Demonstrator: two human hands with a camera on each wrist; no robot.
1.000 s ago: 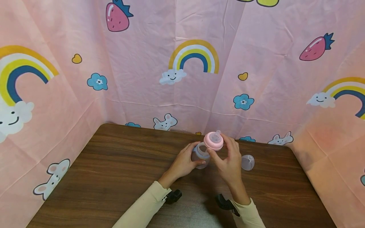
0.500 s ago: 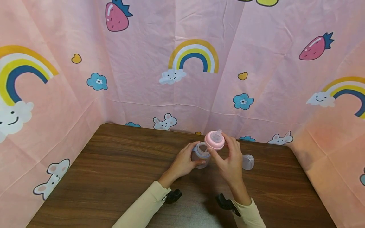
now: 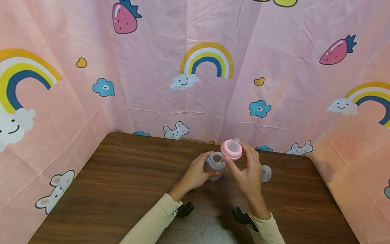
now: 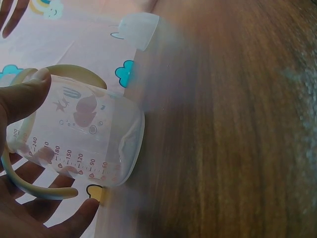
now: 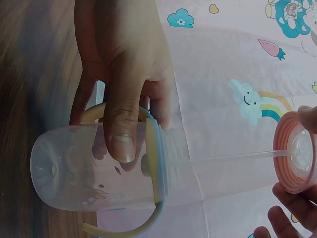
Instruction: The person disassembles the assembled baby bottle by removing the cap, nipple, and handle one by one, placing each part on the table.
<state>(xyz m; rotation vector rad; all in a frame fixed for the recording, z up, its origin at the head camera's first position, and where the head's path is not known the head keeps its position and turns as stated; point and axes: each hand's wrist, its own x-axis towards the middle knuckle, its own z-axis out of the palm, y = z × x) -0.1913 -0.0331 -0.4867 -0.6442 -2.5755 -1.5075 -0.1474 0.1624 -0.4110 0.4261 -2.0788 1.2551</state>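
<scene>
My left hand [image 3: 195, 173] grips a clear baby bottle [image 4: 104, 124] with printed measuring marks, upright on the table. A collar with two curved handles [image 5: 158, 168] in blue and yellow circles its neck, and the mouth is uncovered. Above and right of the mouth, my right hand [image 3: 248, 174] pinches a pink screw ring [image 3: 232, 154] with a clear nipple, slightly tilted, between thumb and fingers. A thin straw [image 5: 233, 156] runs from the ring's underside down into the bottle, and its thicker grey end [image 5: 145, 164] shows inside near the neck.
A clear dome cap [image 3: 266, 173] sits on the brown wooden table [image 3: 137, 179], just right of my right hand. Pink printed cloth [image 3: 152, 84] hangs behind the table and along both sides.
My right hand has drawn the pink ring a little right and slightly up, away from the bottle mouth, and more straw shows. The left hand and bottle have stayed in place.
</scene>
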